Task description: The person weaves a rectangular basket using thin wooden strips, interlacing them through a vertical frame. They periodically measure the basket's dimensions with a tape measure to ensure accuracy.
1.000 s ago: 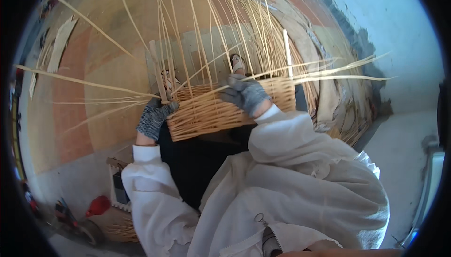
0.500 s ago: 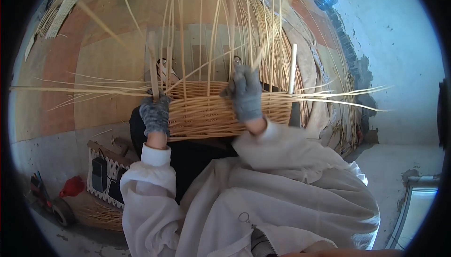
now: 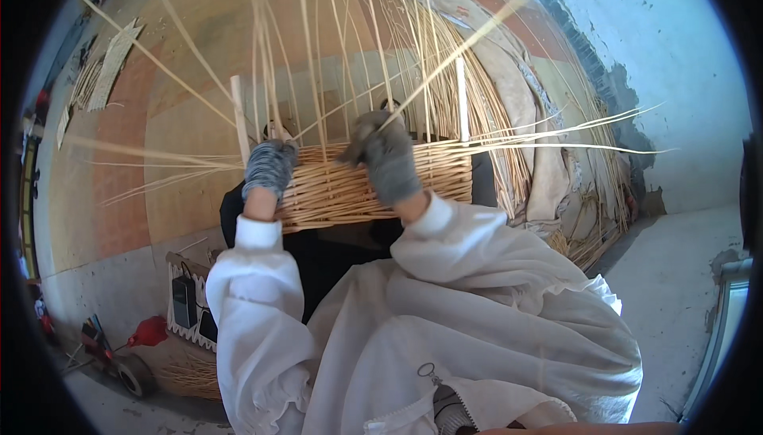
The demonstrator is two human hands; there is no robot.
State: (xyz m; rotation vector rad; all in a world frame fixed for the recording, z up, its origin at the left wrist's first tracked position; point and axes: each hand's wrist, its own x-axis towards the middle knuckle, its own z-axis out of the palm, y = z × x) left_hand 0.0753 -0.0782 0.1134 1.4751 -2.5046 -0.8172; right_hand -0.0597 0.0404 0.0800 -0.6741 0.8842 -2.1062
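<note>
A woven wicker basket (image 3: 334, 196) rests at my lap, with many upright rods standing out of its wall. My left hand (image 3: 270, 168), in a grey glove, is closed on the basket's left upper edge, beside a thick pale corner stick (image 3: 240, 121). At the middle of the upper edge is my gloved right hand (image 3: 385, 161), partly blurred and curled around a long wicker rod (image 3: 457, 57) that slants up to the right. Its fingertips are partly hidden. Another thick stick (image 3: 462, 101) rises at the basket's right end. Loose rod ends stick out at both sides.
A large bundle of long rods (image 3: 485, 117) lies on cloth to the right, near the wall. Woven strips (image 3: 111, 69) lie on the floor at far left. Lower left are a white slatted crate (image 3: 181, 296) with a black box, a red object (image 3: 149, 332) and a small wheel (image 3: 137, 375).
The rod in my right hand has swung out to the right. My right hand and the basket appear slightly further left, as the whole view has turned a little. My left hand stays at its corner.
</note>
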